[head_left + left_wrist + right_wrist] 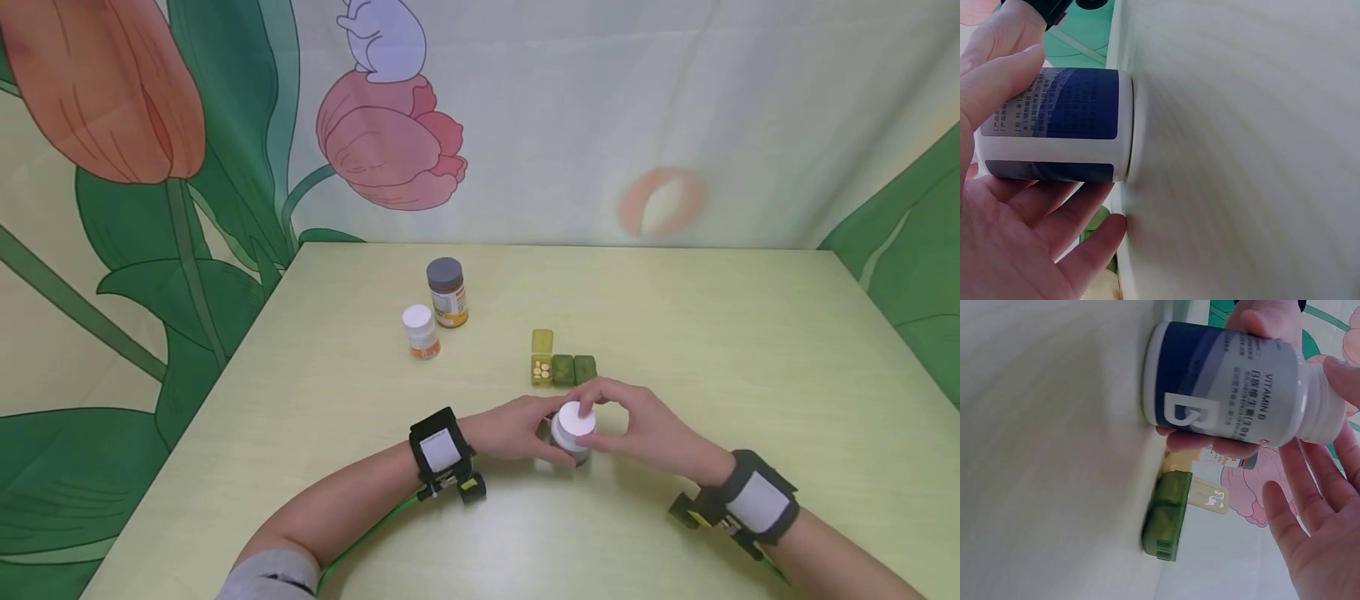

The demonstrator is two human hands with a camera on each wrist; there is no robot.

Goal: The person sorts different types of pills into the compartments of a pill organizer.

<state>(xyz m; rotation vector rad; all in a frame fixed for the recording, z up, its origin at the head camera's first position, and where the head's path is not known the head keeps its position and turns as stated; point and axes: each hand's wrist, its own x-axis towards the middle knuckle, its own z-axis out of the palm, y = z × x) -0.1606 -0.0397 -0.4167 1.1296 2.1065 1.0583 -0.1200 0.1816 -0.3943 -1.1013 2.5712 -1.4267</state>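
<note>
A white vitamin B bottle (1222,387) with a blue and grey label stands upright on the table. My left hand (513,427) grips its body, thumb on one side and fingers on the other. At the top, my right hand (648,429) pinches the white cap (576,418) between thumb and fingers. The cap sits on the bottle. Just behind the hands lies a small pill organizer (563,370) with green compartments. One yellow compartment has its lid (542,340) flipped back, and several pale tablets (541,370) show inside.
Farther left on the table stand a small white bottle (420,332) with an orange label and a brown bottle (448,292) with a dark cap. A printed curtain (540,125) hangs along the table's back edge. Both wrists wear strapped cameras with green cables.
</note>
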